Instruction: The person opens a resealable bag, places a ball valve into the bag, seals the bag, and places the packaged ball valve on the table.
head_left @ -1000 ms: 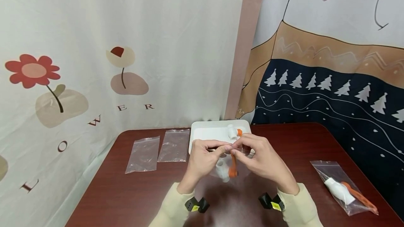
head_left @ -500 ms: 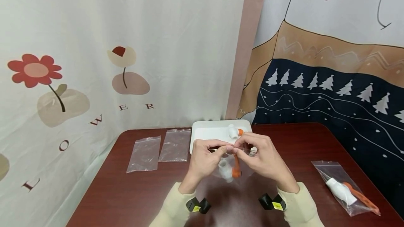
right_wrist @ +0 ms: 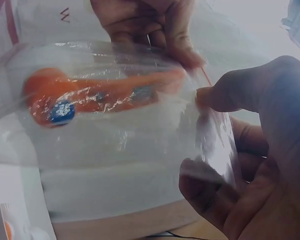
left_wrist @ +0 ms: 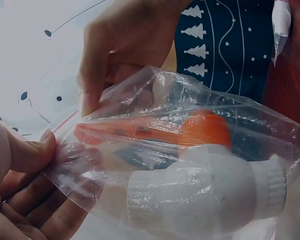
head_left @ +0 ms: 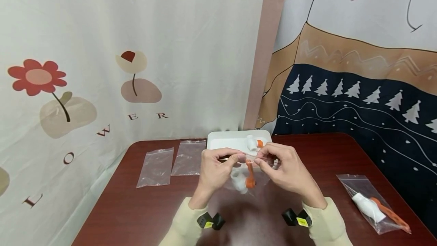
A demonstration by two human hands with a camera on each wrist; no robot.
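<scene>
A clear zip bag [left_wrist: 160, 90] hangs upright between both hands above the table. Inside it lies a white plastic valve [left_wrist: 205, 190] with an orange lever handle [right_wrist: 105, 95]. My left hand [head_left: 216, 168] pinches the bag's top edge between thumb and fingers. On the other side of the mouth, my right hand [head_left: 288, 170] pinches the same edge, thumb on the near face. A thin red line runs along the zip, seen in both wrist views. The bag's top strip is stretched between the fingertips, with a small gap between the hands.
Behind the hands stands a white tray [head_left: 222, 136] holding another white valve [head_left: 252, 143] with an orange part. Two flat zip bags [head_left: 155, 168] lie at left. At right rests a zip bag [head_left: 368, 204] with a white piece and an orange handle. Printed curtains hang behind the table.
My hands have drawn apart along the bag's top edge, the left one moving left. Their fingertips met before; now a stretch of zip shows between them. The bagged valve has shifted slightly left.
</scene>
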